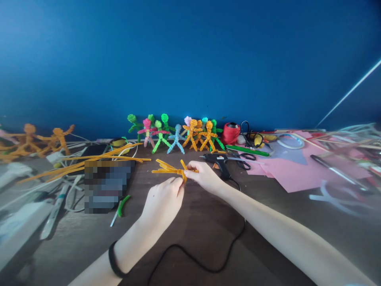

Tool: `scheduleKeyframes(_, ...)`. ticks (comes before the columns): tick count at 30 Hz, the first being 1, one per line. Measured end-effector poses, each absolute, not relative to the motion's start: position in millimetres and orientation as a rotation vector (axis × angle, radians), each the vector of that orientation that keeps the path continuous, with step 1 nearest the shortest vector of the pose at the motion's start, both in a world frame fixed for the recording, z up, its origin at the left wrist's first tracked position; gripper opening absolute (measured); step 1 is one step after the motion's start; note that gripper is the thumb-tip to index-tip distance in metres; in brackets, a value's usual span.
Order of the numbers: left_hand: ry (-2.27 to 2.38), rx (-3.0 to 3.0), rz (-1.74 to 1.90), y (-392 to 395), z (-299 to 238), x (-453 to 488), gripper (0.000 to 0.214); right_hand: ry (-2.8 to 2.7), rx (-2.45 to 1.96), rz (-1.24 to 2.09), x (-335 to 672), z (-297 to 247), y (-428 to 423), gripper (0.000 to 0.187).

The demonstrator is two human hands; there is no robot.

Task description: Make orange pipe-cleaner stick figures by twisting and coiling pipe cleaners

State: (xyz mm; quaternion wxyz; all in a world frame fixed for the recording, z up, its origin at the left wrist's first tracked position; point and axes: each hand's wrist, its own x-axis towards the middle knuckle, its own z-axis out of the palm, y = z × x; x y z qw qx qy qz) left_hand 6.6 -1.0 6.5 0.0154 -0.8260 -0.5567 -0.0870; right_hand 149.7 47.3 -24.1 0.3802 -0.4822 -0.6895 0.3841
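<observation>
Both hands meet over the dark table, pinching a small bundle of orange pipe cleaners (168,169) whose loose ends fan out to the left. My left hand (163,202) grips the bundle from below with closed fingers. My right hand (202,174) pinches the same twisted spot from the right. A black band sits on my left wrist.
A row of colourful pipe-cleaner figures (175,135) stands against the blue wall. A black glue gun (218,161) lies just right of my hands, its cord (196,258) looping toward me. Loose orange pipe cleaners (89,163) lie left. Pink paper (294,171), scissors (242,159) and red twine (230,133) are right.
</observation>
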Motion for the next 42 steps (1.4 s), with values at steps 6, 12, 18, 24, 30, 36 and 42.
scheduleKeyframes(6, -1.784, -2.640, -0.269, 4, 9, 2, 0.023, -1.667, -1.107, 1.186, 151, -30, 50, 0.017)
scheduleKeyframes(12, -1.827, -2.689, -0.166, 5, 13, 1, 0.026, -1.591, -1.016, 1.275, 150, -28, 49, 0.023)
scheduleKeyframes(18, -1.910, -2.863, -0.285, 9, 14, -2, 0.025, -1.554, -0.957, 1.375, 151, -21, 45, 0.027)
scheduleKeyframes(24, -2.357, -3.409, -0.871, 24, -4, -12, 0.020, -1.501, -0.831, 1.545, 151, -17, 42, 0.027)
scheduleKeyframes(30, -2.561, -3.514, -1.306, 32, -13, -22, 0.025, -1.634, -0.818, 1.413, 154, -15, 41, 0.021)
scheduleKeyframes(36, -2.458, -3.622, -1.157, 31, -14, -26, 0.024, -1.813, -0.846, 1.255, 157, -9, 39, 0.019)
scheduleKeyframes(42, -2.387, -3.729, -1.060, 40, -19, -32, 0.024, -1.799, -0.774, 1.545, 156, -10, 37, 0.020)
